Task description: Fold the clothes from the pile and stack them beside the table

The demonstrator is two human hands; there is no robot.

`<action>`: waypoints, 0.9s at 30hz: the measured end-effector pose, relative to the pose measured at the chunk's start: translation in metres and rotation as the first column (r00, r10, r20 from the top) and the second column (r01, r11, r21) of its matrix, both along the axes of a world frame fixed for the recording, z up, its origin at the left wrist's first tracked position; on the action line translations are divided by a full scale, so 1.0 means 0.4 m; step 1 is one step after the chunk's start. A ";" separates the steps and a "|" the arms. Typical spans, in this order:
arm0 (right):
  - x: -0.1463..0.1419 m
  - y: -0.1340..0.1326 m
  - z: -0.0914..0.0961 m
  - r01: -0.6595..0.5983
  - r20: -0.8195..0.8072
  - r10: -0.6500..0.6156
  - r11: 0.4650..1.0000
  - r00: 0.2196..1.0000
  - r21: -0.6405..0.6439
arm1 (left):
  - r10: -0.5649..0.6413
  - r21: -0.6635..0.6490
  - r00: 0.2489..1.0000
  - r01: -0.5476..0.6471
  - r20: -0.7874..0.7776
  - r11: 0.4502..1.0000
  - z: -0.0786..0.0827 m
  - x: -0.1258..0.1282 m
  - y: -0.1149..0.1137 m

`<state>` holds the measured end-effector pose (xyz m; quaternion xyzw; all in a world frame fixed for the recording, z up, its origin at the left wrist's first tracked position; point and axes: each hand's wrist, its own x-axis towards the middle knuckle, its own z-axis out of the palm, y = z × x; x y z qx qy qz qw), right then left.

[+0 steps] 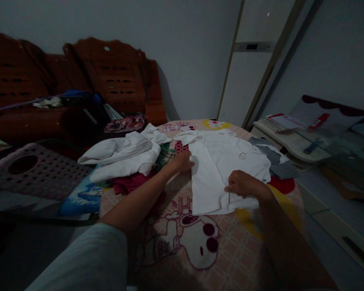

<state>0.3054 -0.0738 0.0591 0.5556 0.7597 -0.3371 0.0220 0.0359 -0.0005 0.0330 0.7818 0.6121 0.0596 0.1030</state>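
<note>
A white shirt lies spread on the cloth-covered table, its left side folded inward as a long panel. My left hand is at the shirt's left edge, the fabric between thumb and fingers. Curled fingers of my right hand grip the edge of the folded panel near its lower end. To the left of my left hand is a loose heap of white clothing, on top of a dark red garment and a green checked one.
Grey clothing lies at the table's right side. The patterned tablecloth shows a cartoon dog. A pink woven basket stands left, before a carved wooden sofa. On the right is a cabinet with papers; a tall white unit stands behind.
</note>
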 end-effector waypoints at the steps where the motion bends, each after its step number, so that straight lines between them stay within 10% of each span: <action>1: -0.002 0.001 -0.005 -0.011 0.007 0.012 0.998 1.000 -0.064 | -0.020 -0.034 0.999 0.021 0.026 0.999 -0.005 0.003 -0.026; 6: -0.023 0.010 -0.026 -0.071 -0.064 0.057 0.969 0.996 -0.237 | -0.032 -0.094 0.986 0.047 0.164 0.994 -0.027 0.032 -0.110; 20: -0.007 -0.050 -0.051 0.015 -0.357 -0.083 0.982 0.931 -0.188 | -0.263 -0.229 0.951 0.296 0.161 0.927 -0.008 0.051 -0.202; 27: 0.010 -0.046 -0.049 -0.096 -0.505 -0.094 0.936 0.858 -0.338 | -0.348 -0.430 0.839 0.520 0.418 0.738 0.027 -0.037 -0.162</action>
